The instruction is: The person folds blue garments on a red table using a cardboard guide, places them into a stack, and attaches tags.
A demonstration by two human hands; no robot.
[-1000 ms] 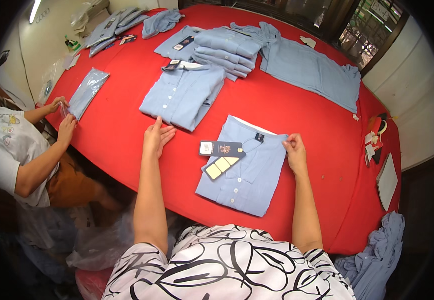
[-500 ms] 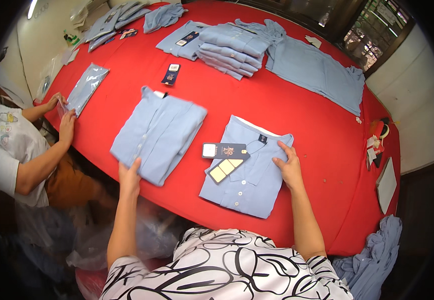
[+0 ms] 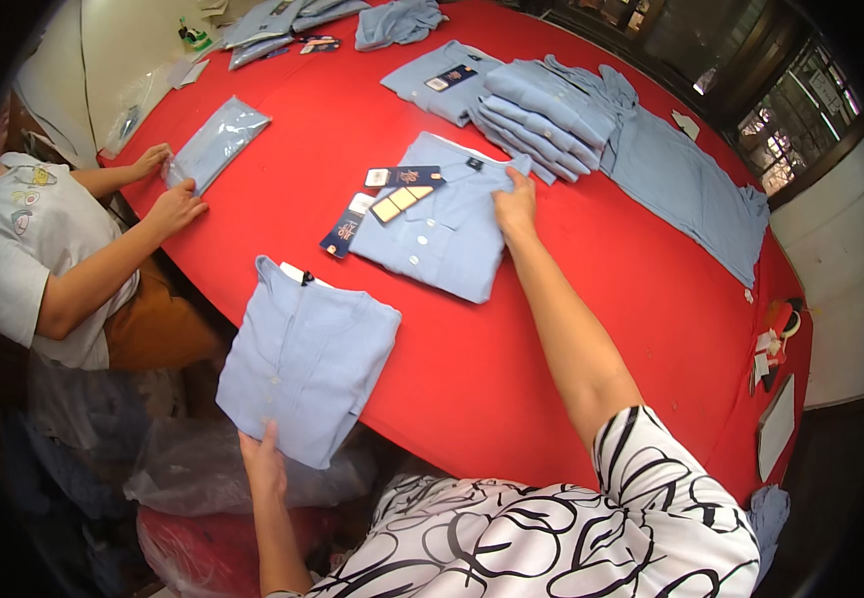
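Observation:
A folded light-blue shirt [image 3: 317, 364] overhangs the table's near edge, its lower end gripped by my left hand [image 3: 266, 463], thumb on top and fingers underneath. Farther forward, my right hand [image 3: 518, 204] pinches the right collar corner of a second folded blue shirt [image 3: 457, 249] with white buttons. On that shirt lie a dark hang tag [image 3: 407, 177] and a tag strip with pale yellow squares [image 3: 400, 203]. Against its left edge is another dark tag [image 3: 344, 229] on the table.
Behind the second shirt stands a stack of folded blue shirts [image 3: 542, 115], with an unfolded blue garment [image 3: 686, 189] to its right. At the left, a co-worker's hands [image 3: 175, 207] touch a bagged shirt [image 3: 221, 145]. Tape and scraps [image 3: 786, 329] lie on the red table's [image 3: 591, 399] right side.
My right hand has carried the tagged shirt forward and left, up to the loose tag and near the stack. My left hand has drawn its shirt toward me, past the table edge. The view has shifted.

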